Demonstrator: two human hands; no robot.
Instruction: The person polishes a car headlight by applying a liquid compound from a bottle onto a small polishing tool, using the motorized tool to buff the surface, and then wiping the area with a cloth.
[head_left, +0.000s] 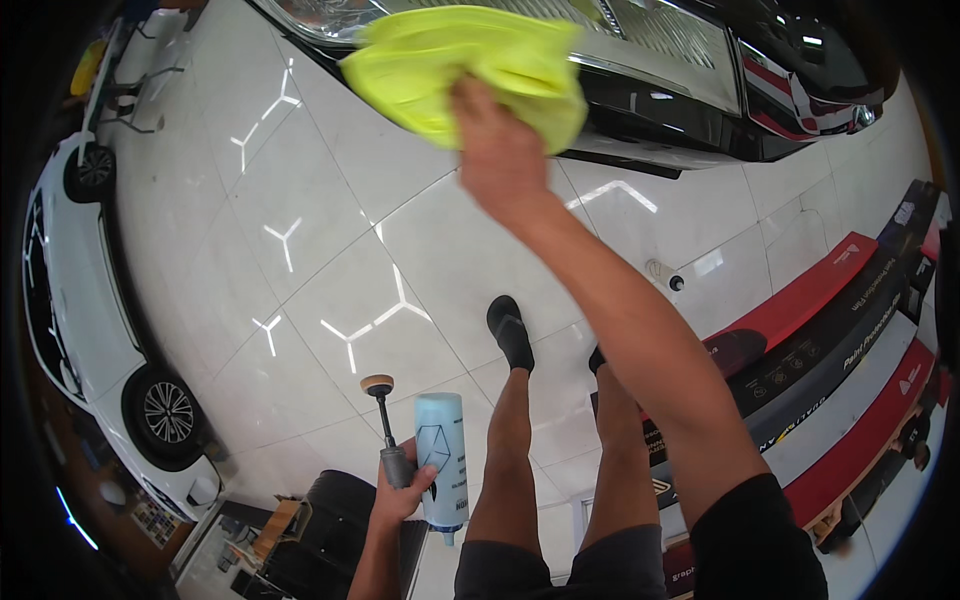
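Note:
My right hand (502, 150) grips a bright yellow-green microfibre cloth (517, 64), its arm stretched out. The cloth overlaps the front of a black car (660, 135) and looks slightly blurred; whether it touches the car I cannot tell. To its right shows a clear headlamp (675, 45). Low down, my left hand (401, 487) holds two things together. One is a small grey polishing tool (396, 466) with a long thin shaft and a round tan pad (377, 385). The other is a light-blue plastic bottle (441, 450), held nozzle down; it bears dark writing.
A white car (105, 300) stands on the left. Long red and black film boxes (810, 345) are stacked on the right. A white bottle or tube (664, 275) lies on the glossy tiled floor (315, 315). Black furniture (330, 525) stands lower left.

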